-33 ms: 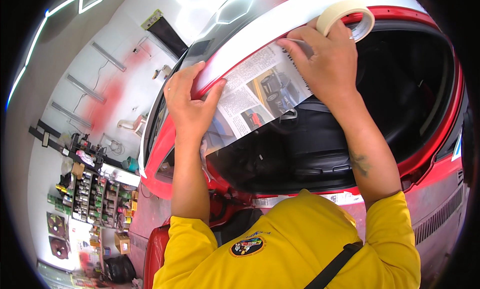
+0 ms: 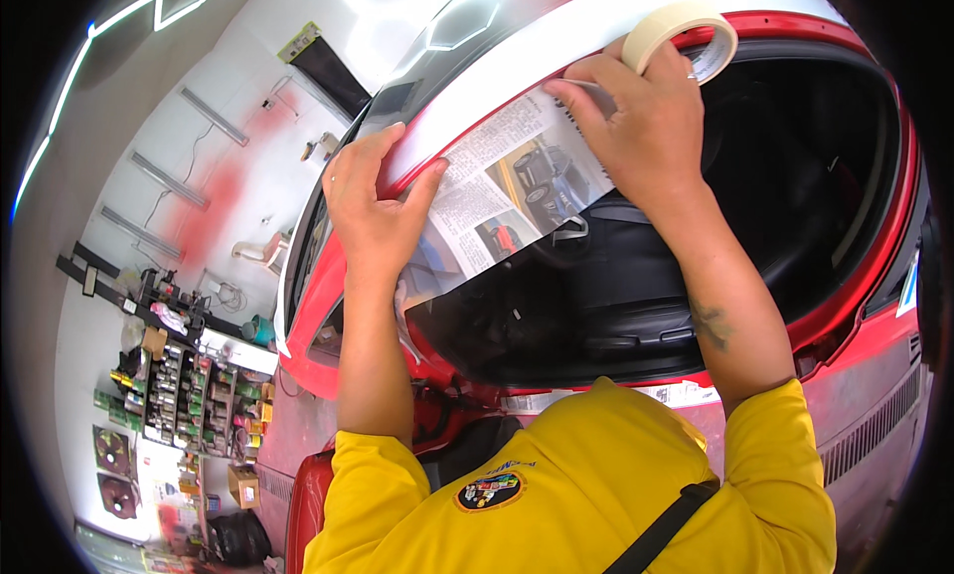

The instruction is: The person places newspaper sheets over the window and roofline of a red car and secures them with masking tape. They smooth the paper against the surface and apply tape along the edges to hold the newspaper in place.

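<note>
A printed newspaper sheet (image 2: 475, 194) hangs along the red upper door frame (image 2: 586, 65) of a car, partly covering the door opening. My left hand (image 2: 373, 208) rests over the frame at the sheet's left end. Its thumb and fingers are spread, with the thumb at the sheet's upper edge. At the sheet's other end, my right hand (image 2: 646, 127) is closed, thumb and forefinger pinched at the upper corner. A roll of cream masking tape (image 2: 664, 29) is held at the right hand's fingers. What lies between those fingertips is partly hidden.
Black car seats (image 2: 636, 296) show through the door opening below the sheet. The white roof (image 2: 556, 32) curves beyond the frame. Far left, shelves (image 2: 204, 400) hold cans and bottles beside a cardboard box (image 2: 242, 485). A floor grate (image 2: 874, 430) lies at the right.
My right hand and the tape roll have shifted very slightly left. The left hand keeps its place on the frame.
</note>
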The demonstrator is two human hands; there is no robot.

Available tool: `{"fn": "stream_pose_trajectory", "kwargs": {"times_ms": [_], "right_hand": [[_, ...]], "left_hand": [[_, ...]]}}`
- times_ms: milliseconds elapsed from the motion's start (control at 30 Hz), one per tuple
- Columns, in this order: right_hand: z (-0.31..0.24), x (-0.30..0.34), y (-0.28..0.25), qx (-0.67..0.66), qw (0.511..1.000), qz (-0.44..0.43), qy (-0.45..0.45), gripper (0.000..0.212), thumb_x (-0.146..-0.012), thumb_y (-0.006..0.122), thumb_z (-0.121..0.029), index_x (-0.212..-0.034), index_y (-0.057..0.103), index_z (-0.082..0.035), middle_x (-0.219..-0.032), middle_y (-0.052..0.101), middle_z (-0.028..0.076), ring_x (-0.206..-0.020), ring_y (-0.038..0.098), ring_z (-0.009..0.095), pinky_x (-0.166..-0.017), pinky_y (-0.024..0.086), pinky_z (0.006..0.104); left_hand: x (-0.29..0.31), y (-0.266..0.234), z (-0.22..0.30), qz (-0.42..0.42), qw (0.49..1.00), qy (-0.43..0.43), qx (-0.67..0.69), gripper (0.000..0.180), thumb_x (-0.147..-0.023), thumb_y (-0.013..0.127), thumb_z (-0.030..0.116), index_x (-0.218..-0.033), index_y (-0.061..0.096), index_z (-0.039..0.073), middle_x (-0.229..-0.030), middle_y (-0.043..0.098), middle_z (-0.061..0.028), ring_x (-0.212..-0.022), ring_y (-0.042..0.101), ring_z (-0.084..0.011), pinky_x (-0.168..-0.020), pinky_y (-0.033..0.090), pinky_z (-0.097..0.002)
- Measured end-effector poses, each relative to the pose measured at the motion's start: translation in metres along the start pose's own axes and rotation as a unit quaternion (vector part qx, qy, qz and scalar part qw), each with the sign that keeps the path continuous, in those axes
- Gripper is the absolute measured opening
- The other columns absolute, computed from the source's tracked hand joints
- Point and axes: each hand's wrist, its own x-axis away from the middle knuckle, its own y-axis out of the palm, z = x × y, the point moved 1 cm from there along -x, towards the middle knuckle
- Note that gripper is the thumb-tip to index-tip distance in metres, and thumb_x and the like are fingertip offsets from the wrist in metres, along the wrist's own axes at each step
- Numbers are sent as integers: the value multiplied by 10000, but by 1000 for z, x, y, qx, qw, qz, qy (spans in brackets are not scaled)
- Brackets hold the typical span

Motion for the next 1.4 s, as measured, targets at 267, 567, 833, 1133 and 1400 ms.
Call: {"fn": "stream_pose_trajectory", "kwargs": {"times_ms": [267, 567, 833, 1133, 1400], "right_hand": [[2, 4, 7, -2, 1000, 10, 12, 222, -798, 953, -289, -946, 860, -152, -889, 658, 75, -914, 651, 301, -765, 501, 455], [-4, 4, 6, -17, 999, 12, 46, 222, -771, 955, -270, -913, 853, -133, -884, 677, 65, -909, 655, 294, -770, 512, 457], [-19, 4, -4, 1, 991, -9, 133, 282, -826, 956, -257, -1004, 816, -89, -897, 727, 74, -887, 703, 284, -767, 577, 421], [-10, 12, -10, -167, 965, -7, 202, 193, -920, 864, -196, -1001, 771, -48, -968, 760, 155, -920, 706, 362, -779, 574, 482], [-3, 11, 6, -83, 981, 53, 166, 147, -911, 862, -187, -953, 766, -85, -891, 721, 127, -874, 701, 362, -722, 576, 474]], "left_hand": [[-28, -1, 15, -21, 997, 71, -19, 551, -794, 973, 208, -1286, 761, 79, -1183, 771, -121, -1112, 717, -326, -1035, 509, -441], [-48, 9, 34, -24, 993, 118, -19, 553, -793, 970, 212, -1294, 766, 97, -1200, 776, -101, -1134, 711, -306, -1056, 482, -437], [-66, 16, 50, -21, 988, 150, -25, 546, -789, 968, 208, -1291, 773, 119, -1213, 779, -91, -1135, 713, -297, -1050, 490, -438], [-70, 19, 52, -36, 989, 141, 6, 561, -784, 959, 166, -1305, 758, 112, -1209, 775, -96, -1129, 711, -305, -1019, 507, -438], [-79, 25, 60, -19, 985, 174, 4, 555, -775, 958, 168, -1290, 761, 108, -1187, 774, -99, -1112, 715, -310, -1000, 509, -436]]}}
